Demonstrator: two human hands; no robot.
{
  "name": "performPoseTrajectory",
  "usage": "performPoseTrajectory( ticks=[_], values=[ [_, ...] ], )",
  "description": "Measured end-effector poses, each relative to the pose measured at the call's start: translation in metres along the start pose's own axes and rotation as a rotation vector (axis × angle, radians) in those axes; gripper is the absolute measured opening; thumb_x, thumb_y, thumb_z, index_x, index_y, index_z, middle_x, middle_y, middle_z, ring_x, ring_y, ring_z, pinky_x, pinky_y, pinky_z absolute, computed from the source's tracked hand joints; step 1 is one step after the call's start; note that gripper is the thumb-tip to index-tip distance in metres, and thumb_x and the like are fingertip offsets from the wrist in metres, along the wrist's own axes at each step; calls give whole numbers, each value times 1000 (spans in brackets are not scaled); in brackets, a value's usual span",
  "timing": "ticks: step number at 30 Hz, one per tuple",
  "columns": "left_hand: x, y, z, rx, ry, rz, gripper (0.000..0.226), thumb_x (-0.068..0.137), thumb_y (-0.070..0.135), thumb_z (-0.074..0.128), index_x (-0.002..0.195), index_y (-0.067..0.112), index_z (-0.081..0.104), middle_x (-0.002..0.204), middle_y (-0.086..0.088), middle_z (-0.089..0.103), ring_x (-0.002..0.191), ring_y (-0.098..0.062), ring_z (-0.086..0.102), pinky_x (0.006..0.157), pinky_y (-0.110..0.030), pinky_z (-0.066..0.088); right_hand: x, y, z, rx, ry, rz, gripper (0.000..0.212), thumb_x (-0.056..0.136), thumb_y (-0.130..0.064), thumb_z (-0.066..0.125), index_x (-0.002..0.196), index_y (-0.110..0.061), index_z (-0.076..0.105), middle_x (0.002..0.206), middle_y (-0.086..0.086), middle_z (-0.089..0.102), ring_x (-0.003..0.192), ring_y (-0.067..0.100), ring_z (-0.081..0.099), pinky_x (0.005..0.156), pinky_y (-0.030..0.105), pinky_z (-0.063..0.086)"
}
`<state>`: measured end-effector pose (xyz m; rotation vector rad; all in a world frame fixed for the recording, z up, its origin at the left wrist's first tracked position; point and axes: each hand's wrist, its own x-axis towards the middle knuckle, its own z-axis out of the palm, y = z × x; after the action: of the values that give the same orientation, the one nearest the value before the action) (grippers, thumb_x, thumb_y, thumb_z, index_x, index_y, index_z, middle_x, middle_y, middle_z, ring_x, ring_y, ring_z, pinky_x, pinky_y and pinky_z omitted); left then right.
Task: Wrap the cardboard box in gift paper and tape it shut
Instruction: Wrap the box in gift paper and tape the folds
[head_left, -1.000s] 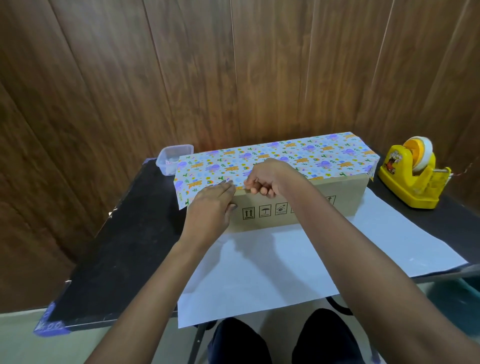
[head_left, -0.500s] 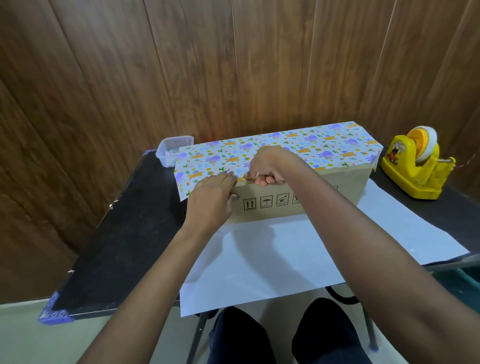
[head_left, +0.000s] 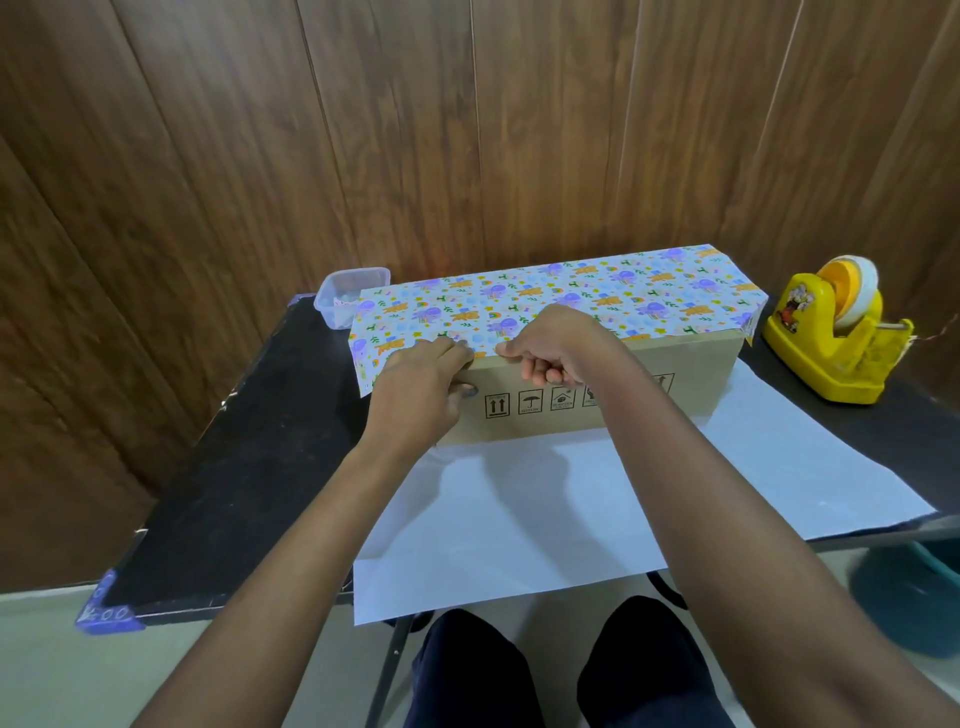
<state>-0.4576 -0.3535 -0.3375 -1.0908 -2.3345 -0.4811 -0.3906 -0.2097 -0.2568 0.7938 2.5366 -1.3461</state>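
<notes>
- My left hand (head_left: 415, 400) and right hand (head_left: 550, 348) sit side by side at the near top edge of the box (head_left: 701, 379), left of its middle. Each has its fingers curled, pinching the edge of the paper (head_left: 597, 291) against the cardboard.
- My left thumb is tucked lower, on the box's front face. How much paper my right fingers have hold of underneath, I cannot tell.
- The box lies lengthwise on the table (head_left: 234, 467), its face with the printed symbols toward me. The paper covers its top, print side up, and its white underside spreads out in front of the box.
- To do this step well, I judge I should draw the edge snug toward me so the sheet lies flat over the top. Then I would line it up with the box's edge and pin it with one hand while the other fetches tape.
- The dispenser (head_left: 826, 343) stands just right of the box, so my right hand is the natural one to go. The left should then press flat rather than merely pinch.
- I should pull evenly: the paper looks thin and smooth, and likely to crease or tear at the box's sharp corners.
- The paper hangs past both ends of the box, and I'd check those overhangs before taping.
- The box is long, stiff, matte brown and straight-edged. The dispenser is glossy yellow plastic with a roll on top.
- A clear plastic tub (head_left: 348, 293) sits behind the box's left end.
</notes>
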Motion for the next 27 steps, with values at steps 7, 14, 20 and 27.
performPoseTrajectory(
  ticks=[7,14,20,27],
  values=[
    [1,5,-6,-20,-58,-63,28,81,19,69,107,9,63,103,-4,61,98,-27,54,84,-36,34,2,13,-10,-28,-54,12,41,92,-32,57,59,-8,52,32,0,51,21,6,34,33,7,24],
    [6,18,-11,140,-106,-8,38,84,31,66,119,20,60,103,-5,58,97,-29,53,78,-40,37,-2,30,-7,138,-37,-164,25,86,-17,66,68,-2,58,44,6,61,31,10,51,37,12,36],
    [7,35,-5,298,-117,8,44,77,32,73,114,10,64,107,-16,59,93,-35,57,68,-40,46,-41,87,-1,-453,-227,-357,45,72,-29,80,109,-15,59,98,-5,58,94,13,54,76,21,44],
    [12,44,-3,189,-226,-16,48,96,36,46,135,10,41,143,-1,40,124,-22,45,82,-36,42,-62,144,16,-1000,-125,-384,45,84,-24,59,126,-15,46,138,2,41,126,22,39,99,35,36]
  ],
)
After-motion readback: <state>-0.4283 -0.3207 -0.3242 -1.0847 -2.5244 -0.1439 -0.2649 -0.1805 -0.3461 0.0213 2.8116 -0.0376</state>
